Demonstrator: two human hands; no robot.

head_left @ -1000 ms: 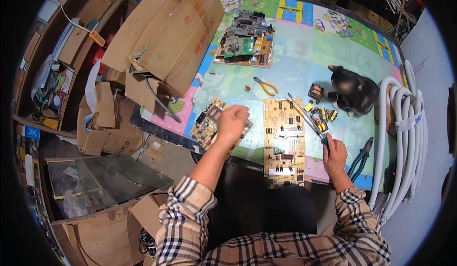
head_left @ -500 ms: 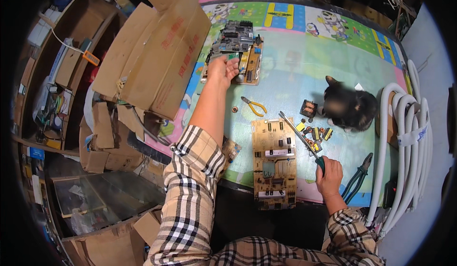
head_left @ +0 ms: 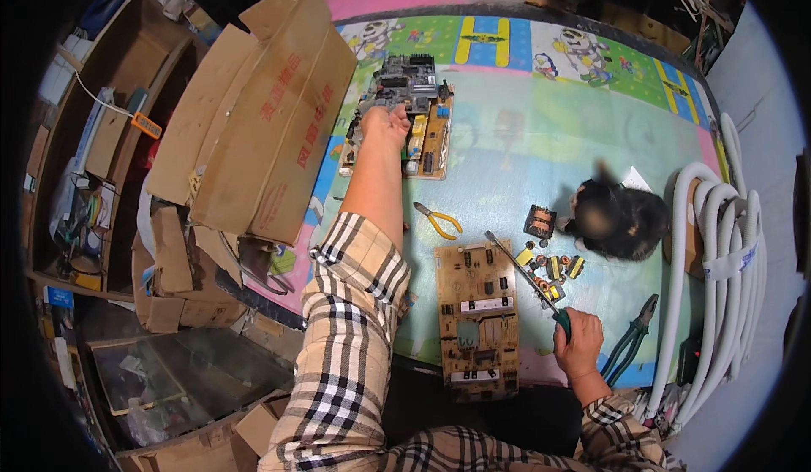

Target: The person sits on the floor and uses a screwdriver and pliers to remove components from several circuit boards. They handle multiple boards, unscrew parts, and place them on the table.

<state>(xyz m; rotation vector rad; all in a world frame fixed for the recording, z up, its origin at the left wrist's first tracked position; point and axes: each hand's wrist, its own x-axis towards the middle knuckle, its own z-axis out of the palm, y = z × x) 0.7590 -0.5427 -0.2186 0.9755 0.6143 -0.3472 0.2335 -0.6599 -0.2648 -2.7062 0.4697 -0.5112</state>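
Observation:
My left hand (head_left: 385, 126) reaches to the far left, its fingers curled at the near edge of a dark grey circuit board (head_left: 407, 79). That board lies on top of other brown circuit boards (head_left: 439, 138). My right hand (head_left: 580, 343) is wrapped round the green handle of a long screwdriver (head_left: 525, 274), whose metal shaft points away to the left. Beneath the shaft's left side is a long brown circuit board (head_left: 475, 328) at the near edge of the table. Just right of the shaft sits a small heap of yellow and copper coils (head_left: 553, 267).
Yellow-handled cutters (head_left: 438, 220) lie mid-table. A black transformer (head_left: 540, 220) stands beside a black cat (head_left: 621, 219). Large green-handled pliers (head_left: 629, 341) are right of my right hand. A cardboard box (head_left: 270, 126) borders the left, coiled white hose (head_left: 718, 261) the right.
The view has shifted, so the table sits lower. My left hand has moved slightly further onto the dark grey board. The cat has changed its head position. My right hand keeps the screwdriver.

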